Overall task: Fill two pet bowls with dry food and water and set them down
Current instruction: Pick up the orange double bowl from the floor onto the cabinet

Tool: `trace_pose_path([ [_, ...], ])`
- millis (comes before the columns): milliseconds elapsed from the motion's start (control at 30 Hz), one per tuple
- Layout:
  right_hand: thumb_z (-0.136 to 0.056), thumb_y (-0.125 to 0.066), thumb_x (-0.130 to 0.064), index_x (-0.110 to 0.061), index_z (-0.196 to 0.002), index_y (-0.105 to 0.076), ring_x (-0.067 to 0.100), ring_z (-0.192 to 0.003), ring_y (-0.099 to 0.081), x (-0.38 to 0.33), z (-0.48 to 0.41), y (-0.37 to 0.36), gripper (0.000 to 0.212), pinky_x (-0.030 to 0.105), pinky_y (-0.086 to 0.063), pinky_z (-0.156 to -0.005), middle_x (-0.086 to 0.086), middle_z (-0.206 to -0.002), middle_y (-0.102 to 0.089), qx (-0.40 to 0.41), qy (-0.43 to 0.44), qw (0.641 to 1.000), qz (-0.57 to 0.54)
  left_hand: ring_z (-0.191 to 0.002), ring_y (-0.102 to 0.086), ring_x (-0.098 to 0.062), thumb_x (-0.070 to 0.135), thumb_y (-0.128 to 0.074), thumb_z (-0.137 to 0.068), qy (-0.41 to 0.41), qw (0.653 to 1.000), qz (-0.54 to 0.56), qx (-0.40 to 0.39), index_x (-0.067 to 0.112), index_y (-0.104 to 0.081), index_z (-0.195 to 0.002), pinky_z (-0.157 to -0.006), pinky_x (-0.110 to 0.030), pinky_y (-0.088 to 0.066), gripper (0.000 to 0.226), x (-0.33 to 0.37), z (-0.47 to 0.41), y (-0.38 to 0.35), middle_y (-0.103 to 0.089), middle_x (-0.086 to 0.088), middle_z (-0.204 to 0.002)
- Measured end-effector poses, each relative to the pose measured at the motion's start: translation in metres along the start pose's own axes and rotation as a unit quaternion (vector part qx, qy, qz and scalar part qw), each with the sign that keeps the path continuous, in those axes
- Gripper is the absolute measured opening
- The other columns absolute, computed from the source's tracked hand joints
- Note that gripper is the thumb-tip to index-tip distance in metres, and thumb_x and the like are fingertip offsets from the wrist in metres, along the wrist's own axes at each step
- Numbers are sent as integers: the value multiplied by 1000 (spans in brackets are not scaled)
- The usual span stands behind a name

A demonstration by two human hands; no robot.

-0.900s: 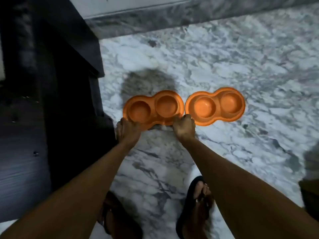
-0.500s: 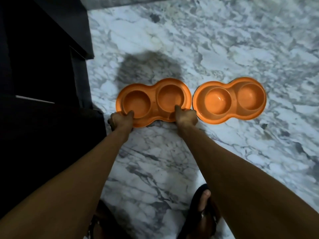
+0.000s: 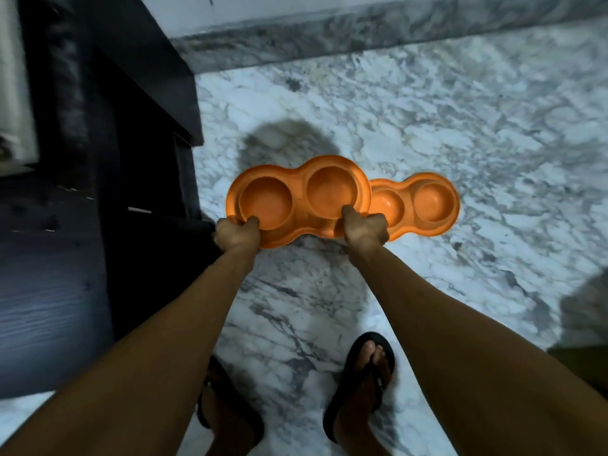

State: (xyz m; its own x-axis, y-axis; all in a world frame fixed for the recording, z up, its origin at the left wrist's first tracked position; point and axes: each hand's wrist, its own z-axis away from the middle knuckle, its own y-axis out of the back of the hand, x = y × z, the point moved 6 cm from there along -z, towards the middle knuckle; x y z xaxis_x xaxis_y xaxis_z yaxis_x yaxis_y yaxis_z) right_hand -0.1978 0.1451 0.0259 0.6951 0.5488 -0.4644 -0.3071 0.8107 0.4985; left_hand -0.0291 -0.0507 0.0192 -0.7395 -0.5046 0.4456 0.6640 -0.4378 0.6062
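Two orange double pet bowls show in the head view, each with two round wells that look empty. The left bowl is raised off the marble floor and overlaps the left end of the right bowl, which lies on the floor. My left hand grips the raised bowl's near left rim, thumb in the well. My right hand grips its near right rim, thumb over the edge.
A dark cabinet stands close on the left, its corner near the raised bowl. A marble skirting runs along the far wall. My feet in black sandals stand on the white marble floor below the bowls.
Both hands have lifted the left bowl off the floor. It now looks larger and covers part of the right bowl, which stays on the floor.
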Motion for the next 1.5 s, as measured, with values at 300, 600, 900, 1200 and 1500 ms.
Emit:
trace_pose_path([
  [300,-73,-72,-47,-5,-122,-52,40,-102,-65,-145,176,164,68,53,-54,-88,21,-114,-63,7,27,999,-47,-112,-59,-37,24,-70,-82,-56,996,73,4,2,-58,-124,-92,-40,-48,48,149,208,136,-59,-22,-125],
  [600,-76,-69,-40,-14,-130,-49,40,-101,-62,-269,374,293,64,54,-53,-90,18,-119,-57,0,99,988,-116,-103,-64,-35,26,-72,-79,-136,977,164,7,2,-65,-116,-87,-42,-54,44,258,379,291,-65,-20,-114],
  [900,-70,-67,-38,-13,-106,-53,40,-94,-61,-287,528,314,46,54,-55,-83,19,-115,-59,21,156,971,-181,-109,-61,-36,31,-76,-76,-199,952,234,6,6,-61,-124,-93,-37,-47,56,281,433,430,-60,-18,-121],
  [1200,-74,-70,-39,-15,-104,-48,40,-97,-63,-272,706,212,44,49,-55,-84,17,-110,-62,-53,226,956,-178,-113,-58,-33,32,-76,-78,-195,937,282,63,6,-64,-119,-94,-40,-48,50,221,383,635,-60,-16,-122],
  [1500,-83,-71,-41,-8,-120,-51,37,-106,-60,-264,837,78,54,51,-53,-94,17,-117,-60,-143,270,945,-116,-106,-63,-35,32,-77,-78,-164,927,314,127,5,-62,-120,-92,-44,-52,51,168,307,810,-59,-18,-126],
])
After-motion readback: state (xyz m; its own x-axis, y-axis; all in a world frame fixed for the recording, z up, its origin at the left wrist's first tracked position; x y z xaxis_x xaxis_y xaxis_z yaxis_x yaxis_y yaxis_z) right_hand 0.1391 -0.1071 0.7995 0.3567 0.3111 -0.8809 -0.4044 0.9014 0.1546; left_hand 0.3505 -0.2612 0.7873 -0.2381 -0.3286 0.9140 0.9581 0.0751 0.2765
